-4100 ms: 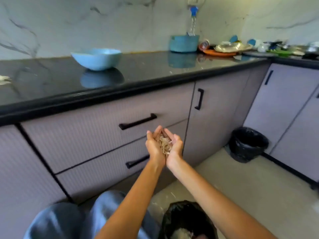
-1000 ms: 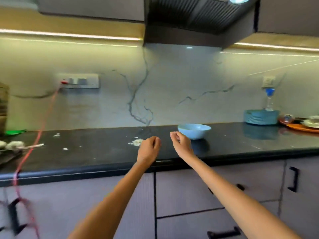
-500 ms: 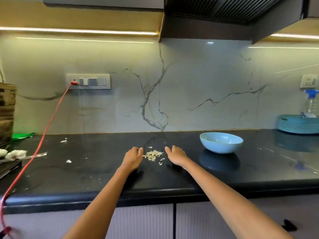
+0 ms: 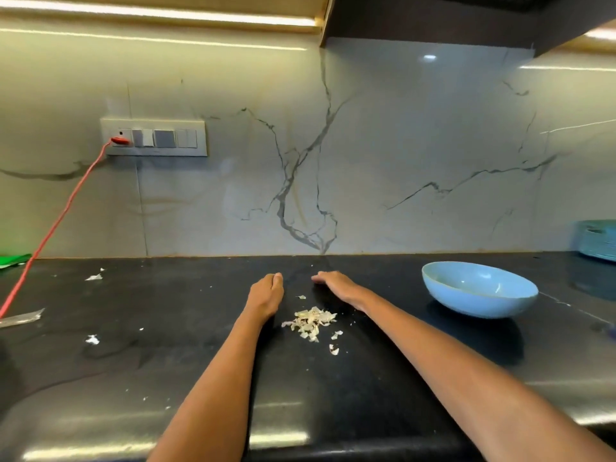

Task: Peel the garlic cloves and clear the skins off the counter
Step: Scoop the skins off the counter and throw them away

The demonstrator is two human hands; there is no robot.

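Now | left hand, right hand: grip released, flat on counter | skins between forearms | fingertips foreshortened

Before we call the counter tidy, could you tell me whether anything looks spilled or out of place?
Yes. A small pile of garlic skins lies on the black counter between the left hand and right hand, and stray white scraps are scattered to the left. A red cord trails onto the counter.

Home kitchen: black counter, marble backsplash, hood.
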